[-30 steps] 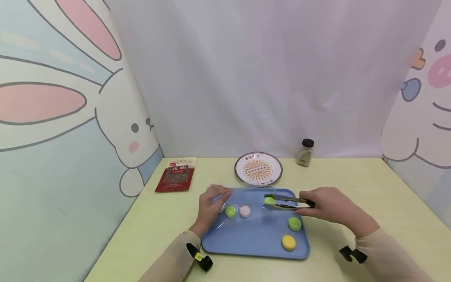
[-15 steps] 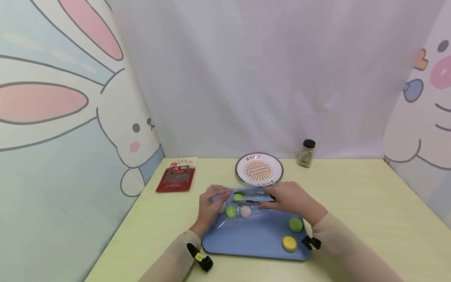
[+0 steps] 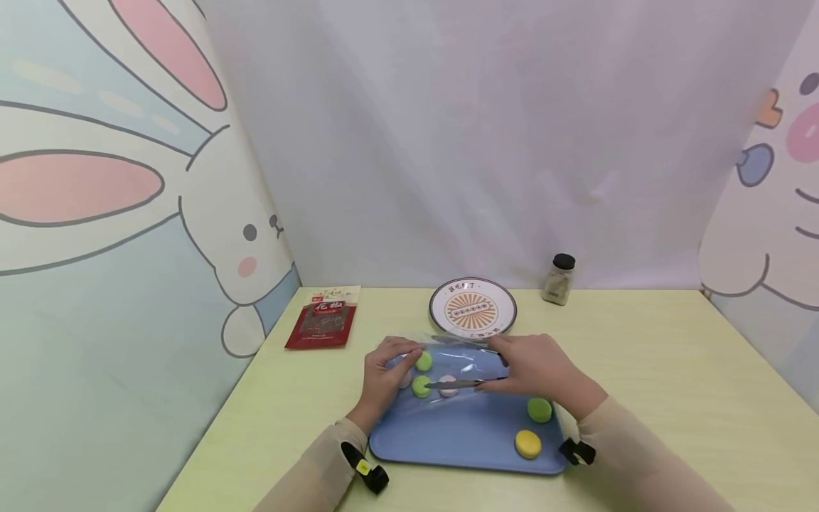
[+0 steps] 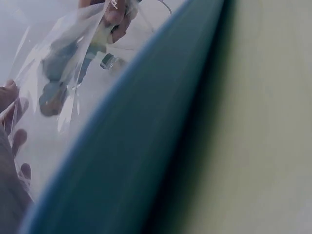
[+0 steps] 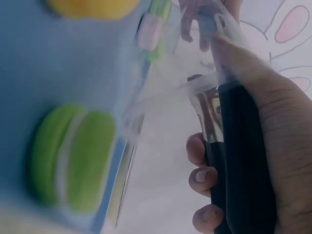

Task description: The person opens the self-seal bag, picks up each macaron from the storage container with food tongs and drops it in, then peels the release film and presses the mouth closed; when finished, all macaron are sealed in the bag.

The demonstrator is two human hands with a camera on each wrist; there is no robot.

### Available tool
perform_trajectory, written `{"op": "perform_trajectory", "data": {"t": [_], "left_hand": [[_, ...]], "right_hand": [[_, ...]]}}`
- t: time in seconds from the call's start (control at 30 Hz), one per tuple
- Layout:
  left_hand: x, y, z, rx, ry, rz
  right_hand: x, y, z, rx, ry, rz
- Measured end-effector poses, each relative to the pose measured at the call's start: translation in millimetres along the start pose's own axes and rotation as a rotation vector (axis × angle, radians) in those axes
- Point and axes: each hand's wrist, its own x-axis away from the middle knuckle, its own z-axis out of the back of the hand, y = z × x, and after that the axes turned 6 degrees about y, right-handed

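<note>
My left hand [image 3: 382, 380] pinches the edge of a clear plastic bag [image 3: 470, 366], which stretches over the back left of a blue tray [image 3: 448, 451]. Within the bag show two light-green macarons [image 3: 424, 360] and pale pink ones [image 3: 449, 387]. Black-handled metal tongs [image 3: 456, 384] are in my right hand [image 3: 544, 371], their arms spread wide inside the bag with nothing gripped between the tips. In the right wrist view, fingers and thumb wrap the black handle [image 5: 246, 161]. A green macaron [image 3: 539, 410] and a yellow macaron [image 3: 528, 444] lie on the tray's right side.
Behind the tray sits a white plate [image 3: 473, 308] with an orange sunburst print. A small black-capped jar [image 3: 559, 281] stands at the back right of the table [image 3: 646, 370]. Toward the back left lies a red spice packet [image 3: 323, 318].
My right hand moved left, carrying a green macaron in the tongs into the bag. The tongs then spread, leaving that macaron near my left fingertips. My left hand stayed in place.
</note>
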Motion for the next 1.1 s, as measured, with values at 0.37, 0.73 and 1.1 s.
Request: {"op": "perform_trajectory", "data": {"t": [0.37, 0.73, 1.1], "left_hand": [[-1.6, 4.3, -2.7, -0.015, -0.021, 0.025], [-3.3, 7.2, 1.0, -0.046, -0.038, 0.056], [-3.7, 4.9, 1.8, -0.047, -0.043, 0.074]], "right_hand": [[87.6, 59.6, 3.4, -0.12, 0.187, -0.196], [152.1, 99.2, -8.2, -0.269, 0.17, -0.361], [147.9, 96.1, -6.1, -0.217, 0.154, -0.36]]}}
